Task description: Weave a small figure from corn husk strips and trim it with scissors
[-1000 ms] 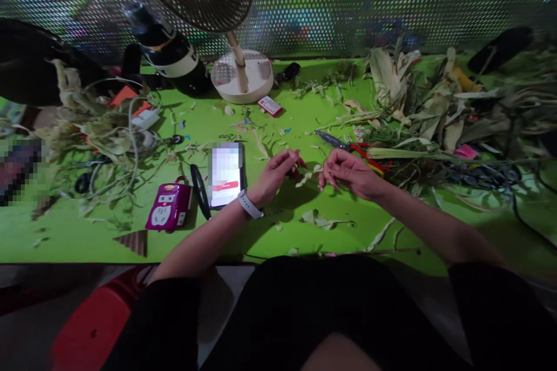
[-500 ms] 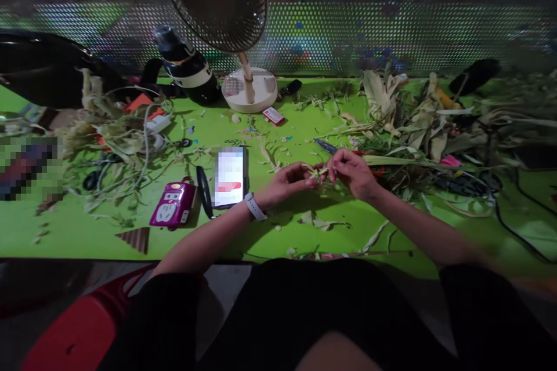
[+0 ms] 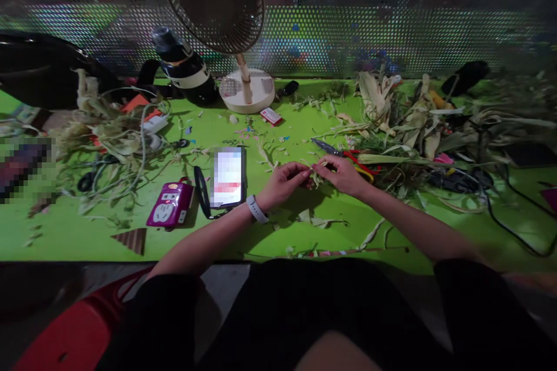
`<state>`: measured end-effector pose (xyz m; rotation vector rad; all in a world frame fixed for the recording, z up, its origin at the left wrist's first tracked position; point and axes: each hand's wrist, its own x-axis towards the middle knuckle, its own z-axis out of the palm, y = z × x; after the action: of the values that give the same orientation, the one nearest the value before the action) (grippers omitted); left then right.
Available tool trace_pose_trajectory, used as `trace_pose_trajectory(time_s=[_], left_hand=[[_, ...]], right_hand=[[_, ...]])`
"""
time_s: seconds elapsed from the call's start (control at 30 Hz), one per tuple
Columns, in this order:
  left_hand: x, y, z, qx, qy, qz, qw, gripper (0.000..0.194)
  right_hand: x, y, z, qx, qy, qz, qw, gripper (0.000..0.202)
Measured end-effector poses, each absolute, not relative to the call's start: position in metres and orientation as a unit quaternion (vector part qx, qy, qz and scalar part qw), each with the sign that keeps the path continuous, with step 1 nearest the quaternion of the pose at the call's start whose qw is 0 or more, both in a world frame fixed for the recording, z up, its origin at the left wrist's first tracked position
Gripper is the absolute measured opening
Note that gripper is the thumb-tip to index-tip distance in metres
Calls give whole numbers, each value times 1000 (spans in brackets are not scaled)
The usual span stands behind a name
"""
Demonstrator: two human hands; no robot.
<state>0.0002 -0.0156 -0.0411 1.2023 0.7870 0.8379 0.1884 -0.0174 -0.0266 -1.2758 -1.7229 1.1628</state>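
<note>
Above the green table my left hand [image 3: 287, 183] and my right hand [image 3: 338, 174] meet at the fingertips. Both pinch a small piece of pale dried husk [image 3: 317, 178], whose loose ends stick out between them; the fingers hide most of it. Just beyond my right hand lies a pair of scissors [image 3: 327, 147] with dark blades and red and yellow handles. Husk scraps [image 3: 321, 220] are scattered on the table below my hands. A grey-white band [image 3: 256, 210] is around my left wrist.
A lit phone [image 3: 227, 178] and a purple power socket block [image 3: 170, 205] lie to the left. A fan [image 3: 246, 93] and a dark bottle [image 3: 191, 78] stand at the back. Dried husks [image 3: 418, 127] are heaped on the right, more husks [image 3: 93, 127] with cables on the left.
My right hand has moved a little left and down, closing against my left fingertips. More of the scissors' handles now shows behind it.
</note>
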Motion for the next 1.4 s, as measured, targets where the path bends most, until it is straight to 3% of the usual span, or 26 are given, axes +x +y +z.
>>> trace_pose_trajectory(time_s=[0.17, 0.27, 0.5, 0.7, 0.83, 0.97, 1.07, 1.23, 1.4], left_hand=[[-3, -13, -38, 539, 309, 382, 684, 34], [-5, -13, -38, 523, 295, 371, 708, 33], [-6, -11, -41, 494, 315, 319, 745, 38], [-18, 0, -32, 579, 337, 291, 683, 32], [-26, 9, -27, 622, 335, 235, 667, 28], [-28, 13, -30, 617, 363, 263, 647, 29], [-26, 14, -35, 584, 401, 320, 628, 29], [-25, 17, -43, 563, 411, 342, 630, 29], [-26, 19, -46, 572, 410, 330, 629, 27]], right_hand=[[188, -18, -31, -409, -516, 667, 349, 43], [188, -16, -30, -373, -477, 719, 340, 45], [189, -16, -26, -444, -588, 604, 303, 47], [204, -8, -18, -442, -667, 562, 210, 39], [224, 3, -3, -463, -721, 478, 194, 36], [247, 6, 17, -432, -750, 493, 88, 38], [259, 1, 27, -463, -794, 393, 25, 36], [270, -10, 18, -597, -801, 33, 33, 34], [288, -12, 3, -595, -802, -31, -47, 33]])
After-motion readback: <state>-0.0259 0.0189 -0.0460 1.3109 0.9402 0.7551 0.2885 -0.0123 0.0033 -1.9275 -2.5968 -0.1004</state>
